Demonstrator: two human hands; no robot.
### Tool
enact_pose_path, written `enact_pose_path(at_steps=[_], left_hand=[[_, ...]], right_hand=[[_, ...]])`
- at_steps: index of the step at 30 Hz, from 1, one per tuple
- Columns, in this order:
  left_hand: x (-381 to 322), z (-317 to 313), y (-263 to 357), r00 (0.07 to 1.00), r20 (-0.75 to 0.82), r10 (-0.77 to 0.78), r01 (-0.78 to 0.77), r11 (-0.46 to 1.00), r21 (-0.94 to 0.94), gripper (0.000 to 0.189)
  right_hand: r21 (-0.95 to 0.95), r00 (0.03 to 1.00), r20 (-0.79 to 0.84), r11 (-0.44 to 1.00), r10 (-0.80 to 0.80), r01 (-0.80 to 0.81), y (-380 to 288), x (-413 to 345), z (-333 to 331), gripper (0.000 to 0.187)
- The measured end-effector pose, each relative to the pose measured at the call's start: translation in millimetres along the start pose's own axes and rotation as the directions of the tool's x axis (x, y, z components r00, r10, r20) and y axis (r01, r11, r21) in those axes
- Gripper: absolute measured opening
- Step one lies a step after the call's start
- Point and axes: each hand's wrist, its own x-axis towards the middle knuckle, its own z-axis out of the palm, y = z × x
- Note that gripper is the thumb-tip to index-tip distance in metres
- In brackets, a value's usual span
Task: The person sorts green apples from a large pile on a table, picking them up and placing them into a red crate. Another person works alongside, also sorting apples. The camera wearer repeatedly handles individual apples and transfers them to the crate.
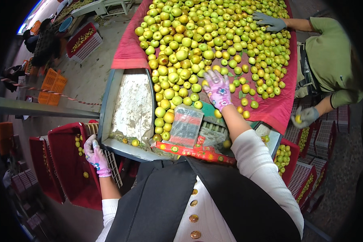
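Observation:
Palm down, my right hand (218,89) in a pink flowered glove reaches onto the near part of a heap of round green-yellow fruits (184,54). Its fingers are slightly apart, and one yellow fruit (205,83) shows beside it. The fruits lie on a red quilted cloth (128,50) over a sorting table. My left hand (97,155), in a matching glove, is at the edge of a red-lined crate (71,169) at lower left. Its palm side is hidden, so a grip cannot be made out. A few fruits (78,144) lie in that crate.
Across on the right, a co-worker's gloved hand (269,21) touches the heap; their other gloved hand (305,117) holds a fruit. A plastic-wrapped bundle (186,125) and red printed strip (196,154) lie before me. Crates (302,178) stand at right, and a metal bar (48,108) at left.

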Motion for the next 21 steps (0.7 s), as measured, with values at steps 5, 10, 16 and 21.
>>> enact_pose_path(at_steps=[5,10,16,21], left_hand=[[-2,58,53,0.986,0.138,0.096,-0.094,0.995,-0.021,0.031],[-3,157,122,0.882,0.439,0.172,-0.124,0.983,-0.135,0.024],[-24,241,144,0.686,0.715,0.131,0.135,0.943,-0.303,0.019],[-30,272,137,0.570,0.822,-0.018,0.568,0.731,-0.378,0.021]], right_hand=[[0.253,0.938,-0.295,0.962,0.180,-0.105,28,33,-25,0.025],[0.176,0.973,-0.199,0.981,0.114,-0.079,17,85,-3,0.032],[-0.071,1.000,-0.006,0.997,-0.010,0.009,19,90,-11,0.024],[-0.021,0.991,0.133,0.999,0.030,-0.027,27,64,-19,0.025]])
